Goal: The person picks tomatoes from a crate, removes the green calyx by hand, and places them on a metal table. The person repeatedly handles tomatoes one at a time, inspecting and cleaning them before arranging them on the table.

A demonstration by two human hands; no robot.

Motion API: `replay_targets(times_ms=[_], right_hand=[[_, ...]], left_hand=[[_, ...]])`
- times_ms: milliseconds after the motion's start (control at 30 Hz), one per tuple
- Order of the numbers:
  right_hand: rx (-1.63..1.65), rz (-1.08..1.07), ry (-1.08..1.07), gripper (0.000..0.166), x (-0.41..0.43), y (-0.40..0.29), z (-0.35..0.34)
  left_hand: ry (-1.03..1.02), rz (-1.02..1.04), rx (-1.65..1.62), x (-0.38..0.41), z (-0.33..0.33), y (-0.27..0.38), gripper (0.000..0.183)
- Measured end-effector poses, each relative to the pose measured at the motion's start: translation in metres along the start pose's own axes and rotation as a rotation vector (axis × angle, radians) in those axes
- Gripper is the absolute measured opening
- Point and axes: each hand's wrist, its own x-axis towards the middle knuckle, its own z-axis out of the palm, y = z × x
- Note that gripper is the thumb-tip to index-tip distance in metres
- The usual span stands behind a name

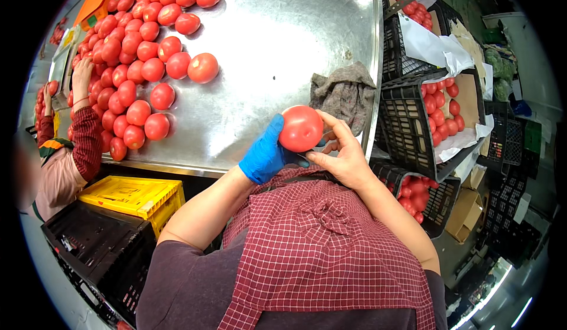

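A large red tomato (301,128) is held up in front of my apron, near the front edge of the steel table (248,104). My left hand (266,150), in a blue glove, grips its left side and underside. Bare fingers of my right hand (339,150) touch the tomato's right side; whether they bear any of its weight I cannot tell. Just beyond my hands a crumpled grey-brown cloth (344,91) lies by the table's right edge. Many loose tomatoes (153,69) spread over the left part of the tabletop.
Black plastic crates (405,126) with paper and tomatoes stand tilted along the right side. A yellow crate (133,195) and a black crate (99,241) are at the lower left. At the far left a co-worker (62,175) reaches to the tomatoes. An orange crate (97,2) stands behind them.
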Motion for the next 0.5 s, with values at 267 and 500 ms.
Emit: replay_targets(times_ms=[267, 500], right_hand=[[-0.013, 0.033, 0.026, 0.075, 0.002, -0.002, -0.001], [-0.090, 0.048, 0.098, 0.069, 0.006, 0.002, 0.003]], left_hand=[[0.084, -0.067, -0.084, 0.006, 0.008, 0.004, 0.071], [0.116, -0.001, -0.143, 0.012, -0.003, -0.005, 0.055]])
